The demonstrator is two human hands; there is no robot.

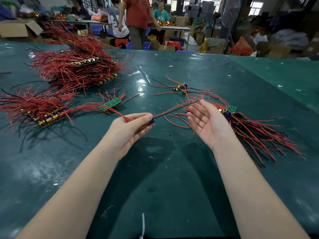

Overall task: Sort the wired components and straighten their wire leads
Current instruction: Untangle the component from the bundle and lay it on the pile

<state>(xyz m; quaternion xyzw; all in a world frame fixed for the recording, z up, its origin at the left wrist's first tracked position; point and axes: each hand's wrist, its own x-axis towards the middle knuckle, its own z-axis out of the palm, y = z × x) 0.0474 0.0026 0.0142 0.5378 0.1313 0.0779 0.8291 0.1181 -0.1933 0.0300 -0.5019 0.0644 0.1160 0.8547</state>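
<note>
Dark green mat [172, 169] scuffed and glossy, left hand [131, 128] pinching a small board [150, 122] above it, red and black leads [174, 111] trailing right, right hand [209, 123] palm up, fingers relaxed wide, red-wired piles [72, 69] at left and right, workers, boxes [19, 29] and stools [121, 42] behind

No legible text, brand or label on the green circuit boards [113, 102] or the wired components; any print there is too small and blurred. One partial mark: large pale numerals on the back of a grey-and-white shirt [116, 21] in the background, not clear enough to read for certain.
</note>
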